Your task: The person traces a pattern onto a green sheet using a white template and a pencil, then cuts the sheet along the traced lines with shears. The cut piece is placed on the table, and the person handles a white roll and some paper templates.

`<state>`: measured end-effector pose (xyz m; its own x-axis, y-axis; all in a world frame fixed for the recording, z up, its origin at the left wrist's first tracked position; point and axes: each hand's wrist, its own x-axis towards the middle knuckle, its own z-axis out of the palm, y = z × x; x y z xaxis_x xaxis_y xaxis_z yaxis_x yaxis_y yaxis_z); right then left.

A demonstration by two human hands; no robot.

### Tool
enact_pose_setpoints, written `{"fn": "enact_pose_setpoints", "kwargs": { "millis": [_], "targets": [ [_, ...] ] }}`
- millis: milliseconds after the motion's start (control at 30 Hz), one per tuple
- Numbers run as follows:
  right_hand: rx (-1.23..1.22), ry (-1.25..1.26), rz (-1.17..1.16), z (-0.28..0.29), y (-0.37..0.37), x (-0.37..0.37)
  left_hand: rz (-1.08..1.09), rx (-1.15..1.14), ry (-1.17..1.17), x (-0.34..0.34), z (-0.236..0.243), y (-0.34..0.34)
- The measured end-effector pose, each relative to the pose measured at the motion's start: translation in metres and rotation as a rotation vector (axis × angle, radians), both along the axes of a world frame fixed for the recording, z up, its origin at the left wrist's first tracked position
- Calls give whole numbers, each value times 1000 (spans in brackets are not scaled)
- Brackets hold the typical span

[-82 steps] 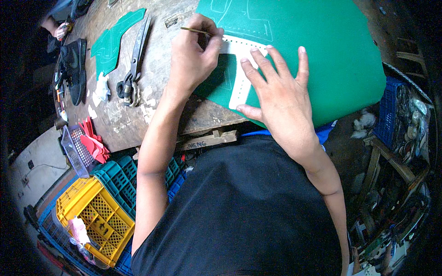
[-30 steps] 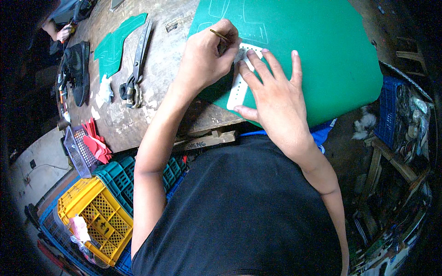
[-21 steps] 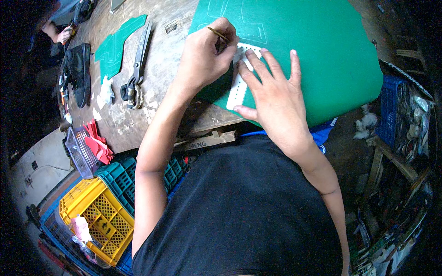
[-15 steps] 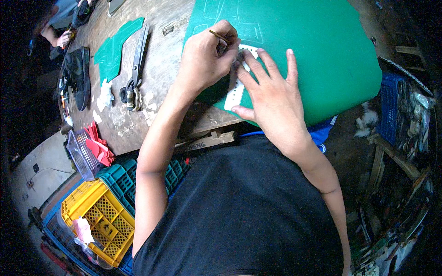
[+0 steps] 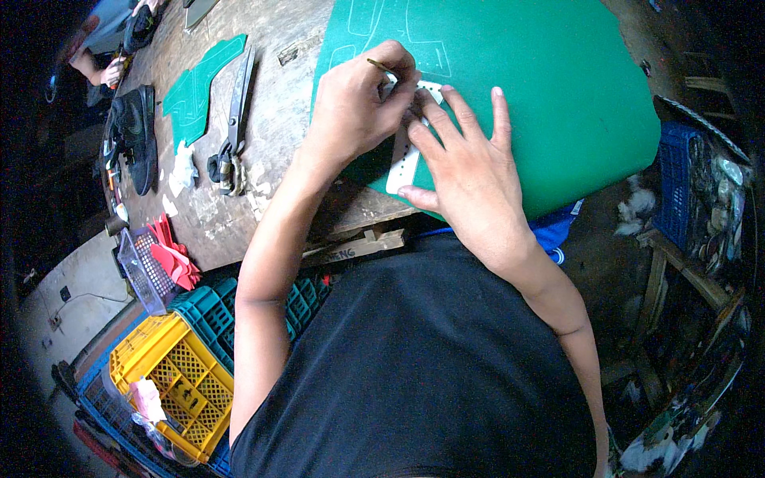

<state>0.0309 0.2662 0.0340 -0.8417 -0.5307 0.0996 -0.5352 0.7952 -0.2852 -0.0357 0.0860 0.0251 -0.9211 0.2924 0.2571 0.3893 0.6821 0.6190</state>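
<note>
A green sheet [image 5: 574,103] with pale drawn outlines covers the far right of the workbench. On it lies a white template [image 5: 404,166] with rows of small dark holes, partly covered by my hands. My right hand [image 5: 470,155] is open, its spread fingers and thumb resting flat on the template and sheet. My left hand [image 5: 362,99] pinches a slim pen [image 5: 376,64] above the template's left edge; the pen's tip is hidden behind my fingers.
Left on the workbench [image 5: 275,119] lie large scissors [image 5: 239,111], a cut green piece [image 5: 199,88], crumpled white paper [image 5: 183,167] and a black shoe [image 5: 142,135]. Red pieces [image 5: 175,259] stick out of a clear basket [image 5: 137,267] above a yellow crate [image 5: 171,382]. Another person's hand [image 5: 111,73] shows at far left.
My left hand has shifted slightly down and to the right with the pen. My right hand keeps its place on the template.
</note>
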Motion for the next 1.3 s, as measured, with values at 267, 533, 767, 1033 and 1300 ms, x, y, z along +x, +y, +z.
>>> {"fn": "enact_pose_setpoints", "kwargs": {
  "millis": [267, 533, 767, 1033, 1300],
  "targets": [
    [-11, -26, -3, 1, 0, 0, -21, 59, -38, -1, 0, 3],
    [-35, -16, -8, -2, 0, -1, -24, 47, -15, -2, 0, 7],
    [-35, -17, -36, -5, 1, 2, -58, 48, -30, -4, 1, 9],
    [-20, -32, -34, -5, 2, 3, -65, 72, -35, -6, 1, 12],
    [6, -44, -32, -1, 0, 2, -109, 15, -53, -8, 5, 15]
  ]
}}
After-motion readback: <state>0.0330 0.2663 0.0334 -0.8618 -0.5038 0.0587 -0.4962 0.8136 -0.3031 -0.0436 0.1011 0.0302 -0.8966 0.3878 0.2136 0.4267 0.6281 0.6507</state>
